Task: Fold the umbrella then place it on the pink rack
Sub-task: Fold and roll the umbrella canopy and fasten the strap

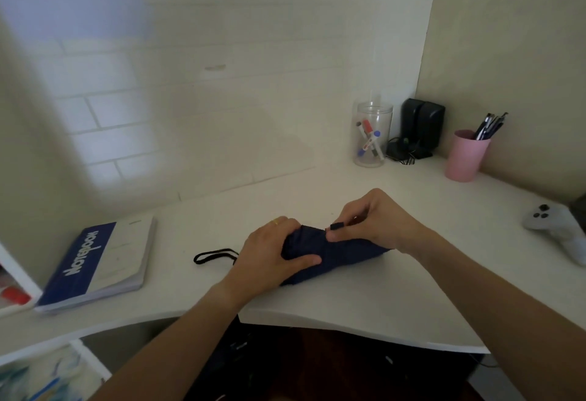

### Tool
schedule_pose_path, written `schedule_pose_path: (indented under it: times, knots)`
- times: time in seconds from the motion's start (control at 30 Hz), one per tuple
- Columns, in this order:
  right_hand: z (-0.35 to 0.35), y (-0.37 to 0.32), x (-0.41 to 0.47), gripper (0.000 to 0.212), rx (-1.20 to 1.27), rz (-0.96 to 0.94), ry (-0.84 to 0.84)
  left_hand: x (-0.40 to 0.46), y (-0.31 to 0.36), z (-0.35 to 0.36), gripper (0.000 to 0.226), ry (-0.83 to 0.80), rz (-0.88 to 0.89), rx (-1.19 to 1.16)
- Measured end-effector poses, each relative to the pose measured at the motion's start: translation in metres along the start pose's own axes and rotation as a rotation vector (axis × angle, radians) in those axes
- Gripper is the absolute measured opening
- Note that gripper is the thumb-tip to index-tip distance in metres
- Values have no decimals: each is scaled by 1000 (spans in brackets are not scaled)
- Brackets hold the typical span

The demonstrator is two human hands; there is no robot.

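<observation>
Left hand (269, 254) closed around handle end of dark navy fabric folded umbrella (333, 254), thumb pressing canopy; umbrella lies on white curved desk (364, 312), centre. Right hand (374, 223) at 1 o'clock of left, pinching small black closure strap (336, 227). Black wrist loop (214, 256) trails toward 9 o'clock. Blue-and-white notebook (98, 261) further at 9 o'clock.

- umbrella (336, 253): left end and handle hidden under left hand (269, 254); right end behind right hand (377, 223)
- black wrist strap (214, 256): inner end hidden behind left hand
- game controller (558, 229): cut by right edge
- red thing (14, 296) at left edge: blurred, cut off, can't identify
- shelf contents bottom left: blurred
</observation>
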State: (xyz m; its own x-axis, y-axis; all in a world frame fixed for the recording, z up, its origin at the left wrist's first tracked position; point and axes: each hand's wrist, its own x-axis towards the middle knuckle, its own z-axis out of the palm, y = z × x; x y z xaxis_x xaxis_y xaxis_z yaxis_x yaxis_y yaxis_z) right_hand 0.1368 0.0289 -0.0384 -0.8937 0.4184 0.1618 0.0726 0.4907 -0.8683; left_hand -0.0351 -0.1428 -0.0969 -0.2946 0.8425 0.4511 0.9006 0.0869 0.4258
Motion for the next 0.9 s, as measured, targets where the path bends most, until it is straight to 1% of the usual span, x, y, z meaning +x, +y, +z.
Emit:
schedule_pose_path:
  times: [0.1,0.17,0.27,0.37,0.5,0.53,0.6,0.63,0.77,0.9]
  knots:
    - [-4,2,-6,12,-48,-2,1,-3,1,8,39,142,174,110]
    - [-7,6,-11,13,-97,-19,-34,-9,2,14,36,174,217,117]
    - [-10,9,-18,15,-165,-53,-126,-21,6,18,33,131,191,77]
    - [-6,12,-27,14,-283,-121,-147,-31,20,14,34,76,123,28]
    - [2,19,-41,12,-322,-306,-42,-27,27,13,25,88,-15,-46]
    - [4,21,-45,12,-340,-353,-10,-26,27,13,29,87,-51,-85]
    - [10,23,-54,10,-403,-417,41,-24,25,15,52,55,-83,-143]
    - [13,25,-59,9,-431,-439,71,-22,25,17,57,43,-75,-125]
    - [21,34,-76,10,-514,-539,203,-18,24,18,42,26,-45,-42]
    - [24,32,-81,9,-553,-598,244,-22,24,20,34,-1,14,57]
